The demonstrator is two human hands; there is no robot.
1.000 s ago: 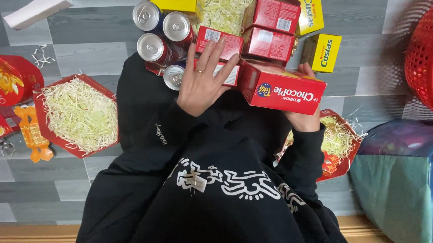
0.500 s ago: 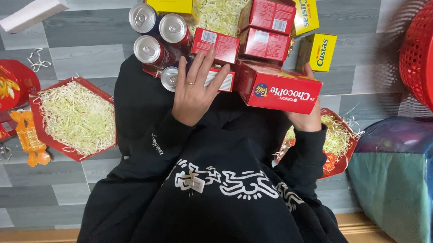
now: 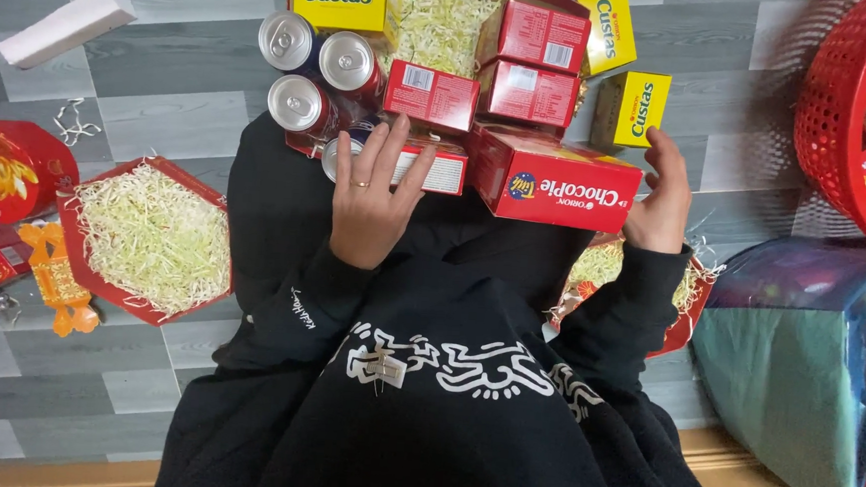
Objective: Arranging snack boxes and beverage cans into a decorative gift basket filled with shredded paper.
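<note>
I sat on grey plank flooring (image 3: 161,107). My left hand (image 3: 370,205) lay flat, fingers spread, on a small red box (image 3: 438,169); my right hand (image 3: 661,202) lay open against the big red box (image 3: 552,186).

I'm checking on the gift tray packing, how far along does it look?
Done: silver-topped drink cans, small red boxes and yellow boxes already sit in the shred-lined tray. In hand: the left hand rests on a small red box while the right hand steadies the large red snack box. Left: another red hexagonal tray holds only shredded paper.
</note>
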